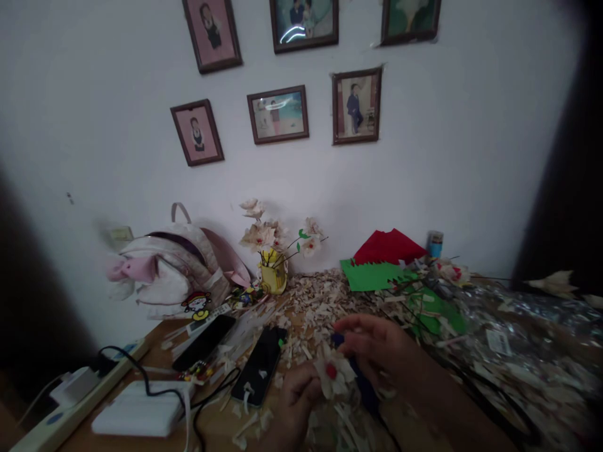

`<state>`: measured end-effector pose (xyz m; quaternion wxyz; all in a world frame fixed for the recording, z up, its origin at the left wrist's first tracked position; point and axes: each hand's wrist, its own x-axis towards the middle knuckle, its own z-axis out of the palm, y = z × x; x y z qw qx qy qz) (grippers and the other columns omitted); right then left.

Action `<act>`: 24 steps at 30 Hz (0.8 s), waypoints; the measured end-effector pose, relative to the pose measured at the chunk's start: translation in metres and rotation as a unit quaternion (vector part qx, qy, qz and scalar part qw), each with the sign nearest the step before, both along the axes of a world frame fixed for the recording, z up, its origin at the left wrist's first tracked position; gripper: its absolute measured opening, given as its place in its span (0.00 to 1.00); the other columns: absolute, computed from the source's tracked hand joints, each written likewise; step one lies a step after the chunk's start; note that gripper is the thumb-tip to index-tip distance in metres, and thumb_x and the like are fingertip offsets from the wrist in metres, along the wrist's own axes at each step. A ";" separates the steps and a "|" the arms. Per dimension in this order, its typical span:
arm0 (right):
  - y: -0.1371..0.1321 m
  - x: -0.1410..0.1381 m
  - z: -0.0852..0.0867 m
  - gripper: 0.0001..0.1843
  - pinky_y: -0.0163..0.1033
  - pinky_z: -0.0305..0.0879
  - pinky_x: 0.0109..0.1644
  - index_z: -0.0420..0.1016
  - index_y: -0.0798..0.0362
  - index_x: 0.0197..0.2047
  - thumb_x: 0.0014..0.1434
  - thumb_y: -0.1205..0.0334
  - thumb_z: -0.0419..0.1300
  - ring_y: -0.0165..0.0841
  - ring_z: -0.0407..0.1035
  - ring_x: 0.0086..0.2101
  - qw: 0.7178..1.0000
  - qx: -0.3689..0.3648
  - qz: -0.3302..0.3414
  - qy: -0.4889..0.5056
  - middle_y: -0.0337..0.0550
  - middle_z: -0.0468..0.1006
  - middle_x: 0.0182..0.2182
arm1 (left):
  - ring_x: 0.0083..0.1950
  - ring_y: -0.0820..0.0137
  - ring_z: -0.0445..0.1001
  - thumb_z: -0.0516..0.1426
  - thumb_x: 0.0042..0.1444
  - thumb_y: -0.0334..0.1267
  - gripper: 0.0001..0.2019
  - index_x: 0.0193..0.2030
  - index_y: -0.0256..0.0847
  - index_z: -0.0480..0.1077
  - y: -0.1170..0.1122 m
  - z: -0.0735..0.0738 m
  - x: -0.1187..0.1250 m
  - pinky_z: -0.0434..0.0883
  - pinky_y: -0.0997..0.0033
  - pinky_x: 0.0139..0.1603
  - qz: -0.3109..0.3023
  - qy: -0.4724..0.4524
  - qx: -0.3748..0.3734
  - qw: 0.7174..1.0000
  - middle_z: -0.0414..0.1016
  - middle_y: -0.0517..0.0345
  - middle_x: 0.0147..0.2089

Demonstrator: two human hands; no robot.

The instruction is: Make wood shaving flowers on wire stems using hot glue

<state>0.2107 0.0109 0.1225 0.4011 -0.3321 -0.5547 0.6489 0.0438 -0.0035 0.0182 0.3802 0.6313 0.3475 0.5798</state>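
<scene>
A white flower [333, 375] with a red centre, its material hard to tell in the dim view, is held between the left hand [296, 402] and right hand [372, 342], together above the shaving-strewn surface [157, 336].

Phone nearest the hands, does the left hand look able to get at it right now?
Probably yes: the left hand sits close beside the black smartphone, with only loose pale shavings around it. But that hand seems to be holding the white flower, so it may need freeing first.
</scene>
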 end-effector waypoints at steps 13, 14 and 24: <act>-0.001 0.000 0.004 0.10 0.27 0.38 0.13 0.71 0.53 0.28 0.41 0.59 0.66 0.17 0.49 0.11 0.998 0.005 -0.065 -0.014 0.33 0.76 0.18 | 0.26 0.70 0.66 0.51 0.54 0.57 0.24 0.22 0.39 0.73 0.004 -0.005 -0.002 0.62 0.73 0.30 -0.006 0.015 0.062 0.998 0.68 0.58 0.21; -0.002 -0.001 0.005 0.10 0.27 0.38 0.13 0.71 0.53 0.28 0.41 0.60 0.66 0.17 0.49 0.11 0.998 0.003 -0.068 -0.012 0.33 0.76 0.17 | 0.26 0.69 0.66 0.52 0.53 0.58 0.25 0.21 0.39 0.73 0.003 -0.003 -0.002 0.62 0.73 0.30 -0.004 0.017 0.044 0.999 0.68 0.58 0.21; 0.002 0.002 0.002 0.11 0.28 0.36 0.13 0.71 0.54 0.26 0.40 0.59 0.67 0.17 0.45 0.10 0.998 0.000 -0.058 0.019 0.29 0.70 0.12 | 0.26 0.68 0.64 0.55 0.46 0.63 0.26 0.19 0.40 0.74 -0.003 0.004 0.003 0.62 0.71 0.31 0.037 -0.035 -0.032 0.998 0.67 0.57 0.20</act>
